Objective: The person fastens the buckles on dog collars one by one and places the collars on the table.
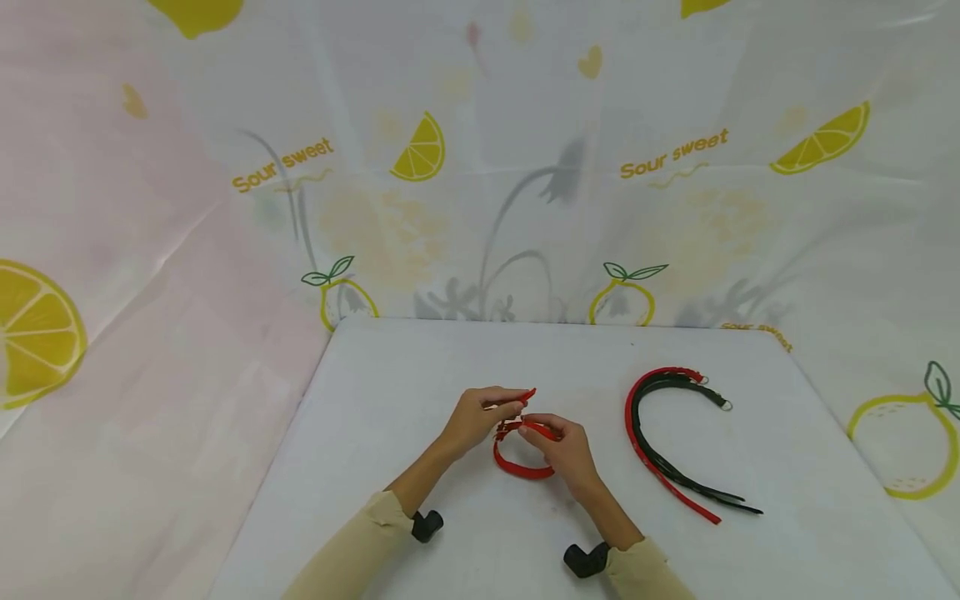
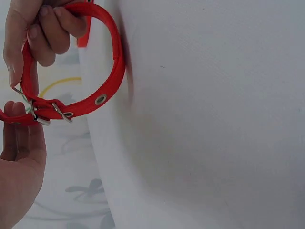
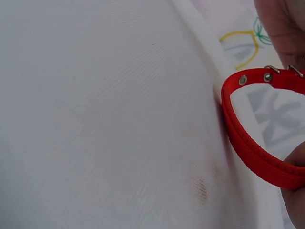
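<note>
in the head view we look forward and down from over the near side of the desk [image 1: 375, 375], back enough to take in its far edge, far corners and the printed backdrop [image 1: 525, 92] behind. from the left wrist we look close and low across the desktop, the picture turned sideways so that the far edge runs steeply down its left part. from the right wrist we sit similarly near, turned the opposite way, that edge slanting down the right. both wrist views share the red collar [image 1: 525, 472], parts of the left hand [image 1: 476, 417] and right hand [image 1: 567, 452], and the far edge
</note>
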{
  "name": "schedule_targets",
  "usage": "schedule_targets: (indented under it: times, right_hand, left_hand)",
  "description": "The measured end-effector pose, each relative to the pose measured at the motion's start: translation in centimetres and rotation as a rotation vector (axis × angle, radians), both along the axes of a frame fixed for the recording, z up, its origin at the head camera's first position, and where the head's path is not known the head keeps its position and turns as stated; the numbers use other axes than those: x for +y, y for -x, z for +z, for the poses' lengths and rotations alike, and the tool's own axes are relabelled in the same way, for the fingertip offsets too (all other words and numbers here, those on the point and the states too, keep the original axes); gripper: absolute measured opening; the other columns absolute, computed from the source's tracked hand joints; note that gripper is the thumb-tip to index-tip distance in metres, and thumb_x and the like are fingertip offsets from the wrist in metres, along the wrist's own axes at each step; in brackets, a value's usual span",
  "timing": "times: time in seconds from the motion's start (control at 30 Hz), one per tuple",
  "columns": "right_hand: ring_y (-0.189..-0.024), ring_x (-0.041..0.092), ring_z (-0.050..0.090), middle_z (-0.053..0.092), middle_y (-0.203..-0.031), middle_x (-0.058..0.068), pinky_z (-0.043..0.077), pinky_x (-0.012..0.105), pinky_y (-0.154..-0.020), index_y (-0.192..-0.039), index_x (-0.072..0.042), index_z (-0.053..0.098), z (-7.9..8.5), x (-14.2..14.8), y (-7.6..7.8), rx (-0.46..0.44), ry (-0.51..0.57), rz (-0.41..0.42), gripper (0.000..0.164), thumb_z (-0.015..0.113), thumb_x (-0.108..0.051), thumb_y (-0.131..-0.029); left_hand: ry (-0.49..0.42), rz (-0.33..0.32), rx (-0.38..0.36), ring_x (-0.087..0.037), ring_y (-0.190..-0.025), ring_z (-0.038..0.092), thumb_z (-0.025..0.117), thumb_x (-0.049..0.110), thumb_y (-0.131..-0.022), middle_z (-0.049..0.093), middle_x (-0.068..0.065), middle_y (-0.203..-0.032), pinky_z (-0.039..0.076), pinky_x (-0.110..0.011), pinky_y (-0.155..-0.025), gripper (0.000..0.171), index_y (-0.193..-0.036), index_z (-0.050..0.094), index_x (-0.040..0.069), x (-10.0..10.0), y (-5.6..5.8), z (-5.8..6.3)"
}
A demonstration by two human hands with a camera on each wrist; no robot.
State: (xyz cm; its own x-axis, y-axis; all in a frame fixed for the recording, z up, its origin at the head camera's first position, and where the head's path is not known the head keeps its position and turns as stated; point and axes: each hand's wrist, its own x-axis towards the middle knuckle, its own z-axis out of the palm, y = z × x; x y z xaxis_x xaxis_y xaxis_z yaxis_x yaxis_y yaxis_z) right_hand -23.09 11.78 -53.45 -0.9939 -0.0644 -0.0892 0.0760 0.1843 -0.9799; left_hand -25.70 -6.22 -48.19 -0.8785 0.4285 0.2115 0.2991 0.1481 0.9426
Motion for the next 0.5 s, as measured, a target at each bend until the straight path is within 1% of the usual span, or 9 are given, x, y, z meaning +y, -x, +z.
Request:
schedule_targets:
  times: [0.07, 0.13, 0.2, 0.3, 0.33, 0.4, 0.47, 0.5]
  right_hand:
    - [-0.069, 0.019, 0.051, 0.062, -0.087, 0.001, 0.048, 0.028, -0.055, -0.097, -0.024, 0.065, -0.2, 0.0, 0.0, 0.013, -0.008, 0.000, 0.037, 0.069, -0.046, -0.067]
    - [-0.077, 0.020, 0.052, 0.062, -0.090, 0.000, 0.050, 0.030, -0.061, -0.096, -0.023, 0.065, -0.3, -0.1, 0.1, 0.024, -0.009, -0.005, 0.037, 0.069, -0.047, -0.068]
    - [-0.084, 0.021, 0.053, 0.062, -0.093, -0.002, 0.050, 0.032, -0.067, -0.096, -0.021, 0.066, -0.4, -0.1, 0.0, 0.036, -0.007, -0.013, 0.038, 0.069, -0.046, -0.068]
    - [-0.089, 0.021, 0.052, 0.062, -0.095, -0.003, 0.050, 0.031, -0.068, -0.095, -0.022, 0.067, -0.4, -0.2, -0.1, 0.044, -0.013, -0.031, 0.037, 0.069, -0.047, -0.068]
    - [-0.089, 0.021, 0.051, 0.061, -0.095, -0.003, 0.050, 0.031, -0.068, -0.095, -0.023, 0.067, -0.5, -0.2, -0.1, 0.042, -0.015, -0.036, 0.037, 0.069, -0.047, -0.067]
    - [-0.084, 0.019, 0.051, 0.061, -0.094, -0.003, 0.050, 0.029, -0.063, -0.095, -0.025, 0.067, -0.5, -0.2, -0.2, 0.013, -0.017, -0.040, 0.037, 0.069, -0.049, -0.066]
    - [-0.072, 0.017, 0.050, 0.060, -0.090, 0.001, 0.048, 0.025, -0.055, -0.094, -0.026, 0.067, -0.5, -0.2, -0.2, -0.037, 0.002, -0.028, 0.037, 0.070, -0.049, -0.065]
    - [-0.065, 0.016, 0.049, 0.060, -0.088, 0.004, 0.046, 0.024, -0.052, -0.095, -0.024, 0.067, -0.5, -0.2, -0.3, -0.057, 0.015, -0.016, 0.038, 0.070, -0.048, -0.065]
  left_hand:
    - [0.030, 0.017, 0.030, -0.018, -0.084, 0.058, 0.058, 0.017, -0.084, 0.063, -0.004, -0.097, 0.050, -0.036, -0.066, 0.027, -0.111, 0.062, 0.012, -0.3, 0.1, -0.1]
    - [0.046, 0.025, 0.048, -0.016, -0.084, 0.056, 0.058, 0.017, -0.084, 0.063, -0.004, -0.096, 0.049, -0.036, -0.066, 0.027, -0.110, 0.062, 0.012, -0.7, 0.1, -0.2]
    - [0.051, 0.021, 0.048, -0.015, -0.086, 0.056, 0.058, 0.018, -0.084, 0.063, -0.004, -0.096, 0.048, -0.035, -0.068, 0.026, -0.109, 0.062, 0.012, -1.2, 0.2, -0.2]
    - [0.051, 0.004, 0.039, -0.015, -0.088, 0.056, 0.059, 0.017, -0.084, 0.064, -0.006, -0.095, 0.048, -0.035, -0.072, 0.026, -0.108, 0.063, 0.011, -1.8, 0.2, -0.2]
    - [0.057, 0.001, 0.036, -0.015, -0.088, 0.056, 0.059, 0.018, -0.084, 0.064, -0.006, -0.095, 0.048, -0.033, -0.072, 0.026, -0.108, 0.063, 0.011, -1.9, 0.3, -0.2]
    - [0.065, -0.007, 0.024, -0.015, -0.087, 0.057, 0.059, 0.018, -0.083, 0.064, -0.006, -0.094, 0.048, -0.035, -0.072, 0.025, -0.107, 0.064, 0.011, -2.3, 0.3, -0.2]
    - [0.072, -0.025, -0.006, -0.016, -0.085, 0.058, 0.060, 0.018, -0.083, 0.064, -0.007, -0.092, 0.048, -0.038, -0.073, 0.023, -0.104, 0.065, 0.012, -2.5, 0.3, -0.4]
    - [0.069, -0.041, -0.028, -0.017, -0.084, 0.058, 0.060, 0.017, -0.082, 0.064, -0.008, -0.091, 0.047, -0.041, -0.073, 0.022, -0.103, 0.066, 0.012, -2.6, 0.3, -0.5]
